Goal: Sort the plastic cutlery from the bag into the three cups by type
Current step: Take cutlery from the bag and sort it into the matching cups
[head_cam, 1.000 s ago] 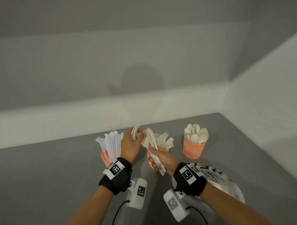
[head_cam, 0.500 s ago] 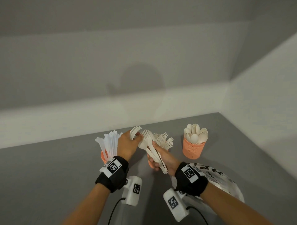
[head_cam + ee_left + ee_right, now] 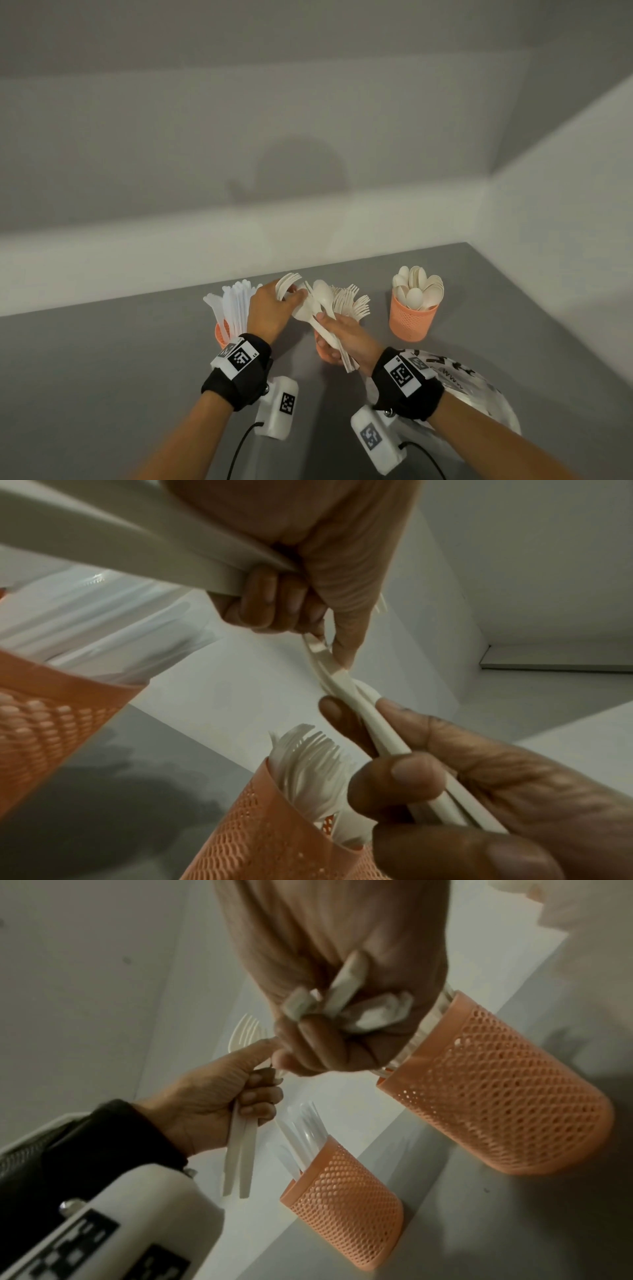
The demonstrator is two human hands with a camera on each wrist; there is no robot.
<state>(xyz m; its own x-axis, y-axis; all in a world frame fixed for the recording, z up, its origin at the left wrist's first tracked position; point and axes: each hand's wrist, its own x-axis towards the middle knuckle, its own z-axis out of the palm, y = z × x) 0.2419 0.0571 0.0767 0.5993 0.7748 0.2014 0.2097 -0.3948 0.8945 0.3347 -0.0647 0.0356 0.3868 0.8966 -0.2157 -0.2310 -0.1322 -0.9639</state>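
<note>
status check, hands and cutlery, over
Left hand holds forks. Right hand grips mixed bundle over fork cup. Knife cup, spoon cup loaded. Nothing blocking.

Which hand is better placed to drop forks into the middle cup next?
Left. The left hand already holds sorted forks beside the fork cup. The right hand grips a mixed bunch, spoon included, still to be separated.
</note>
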